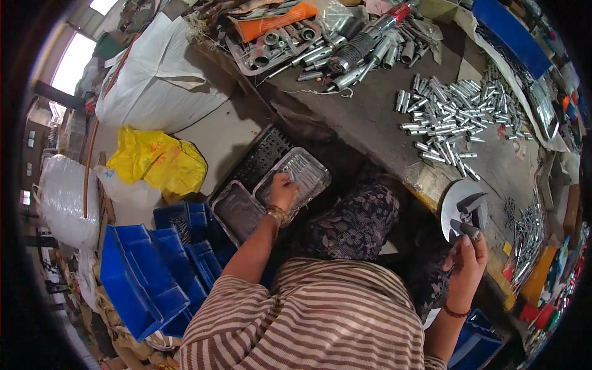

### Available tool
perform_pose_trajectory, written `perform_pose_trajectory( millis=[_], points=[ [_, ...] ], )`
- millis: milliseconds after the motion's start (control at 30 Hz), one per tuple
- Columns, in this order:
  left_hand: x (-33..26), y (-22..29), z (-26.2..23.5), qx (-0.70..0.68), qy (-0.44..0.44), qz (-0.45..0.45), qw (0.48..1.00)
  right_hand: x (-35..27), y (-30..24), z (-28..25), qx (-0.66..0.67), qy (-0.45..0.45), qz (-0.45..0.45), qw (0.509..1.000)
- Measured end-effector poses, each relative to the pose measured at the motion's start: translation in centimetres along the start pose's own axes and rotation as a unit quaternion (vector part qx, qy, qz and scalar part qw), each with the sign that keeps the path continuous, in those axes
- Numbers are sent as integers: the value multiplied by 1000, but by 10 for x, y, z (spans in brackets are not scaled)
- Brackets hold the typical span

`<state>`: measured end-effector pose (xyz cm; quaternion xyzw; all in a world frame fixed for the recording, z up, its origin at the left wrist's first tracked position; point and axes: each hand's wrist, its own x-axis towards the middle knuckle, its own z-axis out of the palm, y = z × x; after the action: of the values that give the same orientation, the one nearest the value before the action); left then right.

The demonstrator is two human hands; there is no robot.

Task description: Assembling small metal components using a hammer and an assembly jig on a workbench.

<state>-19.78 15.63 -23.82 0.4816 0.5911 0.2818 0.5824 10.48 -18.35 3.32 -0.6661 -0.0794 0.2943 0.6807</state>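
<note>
The left hand (282, 191) reaches down into a clear plastic tray (311, 169) on the floor, with fingers curled on the shiny metal bits inside; I cannot tell if it has one pinched; a second tray (237, 211), grey and nearly bare, sits just beside it. The right hand (467, 262) is lifted near the table edge and pinches a small metal piece (471, 230) at its fingertips, close to a round silver disc (459, 206). On the workbench (370, 117) lies a big heap of little silver tubes (453, 111); an orange flat package (271, 21) lies at the far end. On the floor sit a yellow bag (160, 163), a big white sack (160, 80) and blue bins (145, 271).
</note>
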Motion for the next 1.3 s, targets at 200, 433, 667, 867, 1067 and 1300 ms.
perform_pose_trajectory(
  millis=[200, 433, 667, 867, 1067, 1300],
  points=[
    [43, -48, -5, 29, 21, -48, 998, 7, 7, -9, 32, 7, -1, 999],
    [80, -63, 13, -25, 35, -85, 995, 10, 10, -14, 23, -7, -17, 1000],
    [92, -81, -61, -350, -73, -152, 921, 8, 1, -3, 39, -20, 33, 998],
    [27, 79, 34, -8, 97, 194, 976, 3, 1, -5, 40, -21, 38, 998],
    [-119, 264, 137, 140, -198, 468, 850, -3, -12, -4, 36, -44, 65, 996],
    [-143, 293, 208, 358, -253, 586, 682, -15, -8, -14, -92, -93, -57, 990]
  ],
)
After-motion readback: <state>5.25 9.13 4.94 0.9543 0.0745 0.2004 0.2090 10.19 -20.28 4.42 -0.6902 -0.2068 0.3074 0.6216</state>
